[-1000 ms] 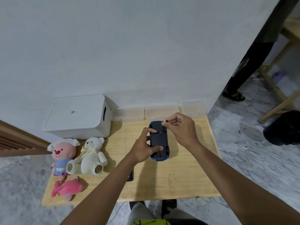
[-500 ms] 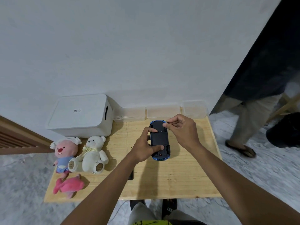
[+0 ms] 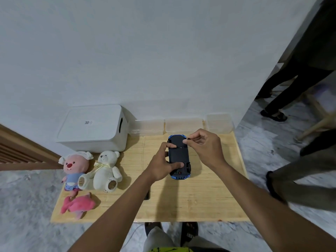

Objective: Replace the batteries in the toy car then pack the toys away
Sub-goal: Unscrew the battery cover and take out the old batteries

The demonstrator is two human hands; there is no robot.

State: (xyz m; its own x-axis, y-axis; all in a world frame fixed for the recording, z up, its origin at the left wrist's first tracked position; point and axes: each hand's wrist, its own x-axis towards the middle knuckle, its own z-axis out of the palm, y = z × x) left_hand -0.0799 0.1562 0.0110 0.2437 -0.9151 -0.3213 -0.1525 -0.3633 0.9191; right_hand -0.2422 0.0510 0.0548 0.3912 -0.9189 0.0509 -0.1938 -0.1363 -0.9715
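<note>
Gripping the upturned blue toy car (image 3: 179, 157) on the pale wooden counter (image 3: 200, 202), my left hand (image 3: 161, 168) steadies it; my right hand (image 3: 205, 146) fingers (image 3: 185, 141) pinch something small and dark at its underside.

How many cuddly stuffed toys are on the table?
3, all at the wooden table's left end: a pink-faced plush in a white bonnet, a white teddy bear beside it, and a pink plush lying in front. None seem hidden.
</note>
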